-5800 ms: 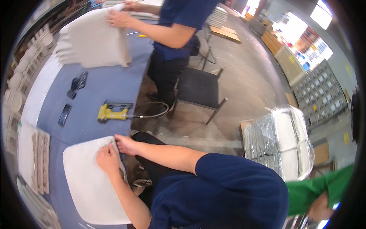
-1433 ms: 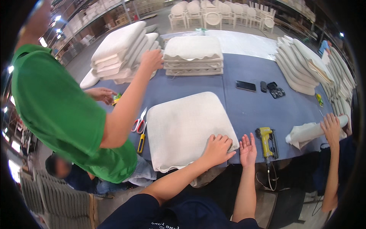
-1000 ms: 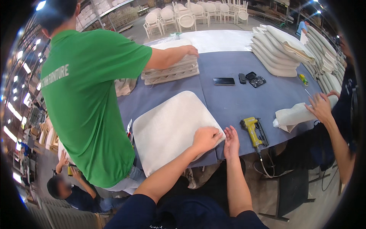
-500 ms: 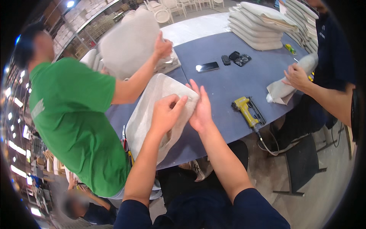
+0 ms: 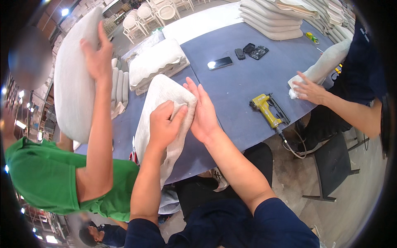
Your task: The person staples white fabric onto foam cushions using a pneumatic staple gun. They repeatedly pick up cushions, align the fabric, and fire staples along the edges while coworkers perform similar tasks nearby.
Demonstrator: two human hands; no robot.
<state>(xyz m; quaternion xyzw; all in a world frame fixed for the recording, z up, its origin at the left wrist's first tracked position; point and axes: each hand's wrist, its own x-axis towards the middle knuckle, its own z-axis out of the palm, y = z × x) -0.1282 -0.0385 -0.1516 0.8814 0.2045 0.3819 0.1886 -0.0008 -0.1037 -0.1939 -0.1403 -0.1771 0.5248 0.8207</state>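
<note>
A pale grey fabric seat cushion (image 5: 154,97) stands tilted up in front of me at the near edge of the table. My left hand (image 5: 166,126) is closed on its near face, fingers curled into the cloth and the thumb pointing to the corner. My right hand (image 5: 203,113) lies along the cushion's right corner, palm against it and fingers stretched out. The lower part of the cushion is partly hidden behind my left forearm.
A blue-grey table (image 5: 231,95) bears a yellow staple gun (image 5: 268,112) with a hose, a phone (image 5: 220,63), a black case (image 5: 259,52) and stacked cushions (image 5: 271,20). On the left, a co-worker in a green shirt (image 5: 45,177) lifts a cushion (image 5: 76,74). Another person's hand (image 5: 310,89) touches a rolled cover at right.
The green-shirted co-worker has swung a cushion leftward off the pile, uncovering more cushions. My hands and cushion appear slightly further left; the right-hand person's hand has lowered.
</note>
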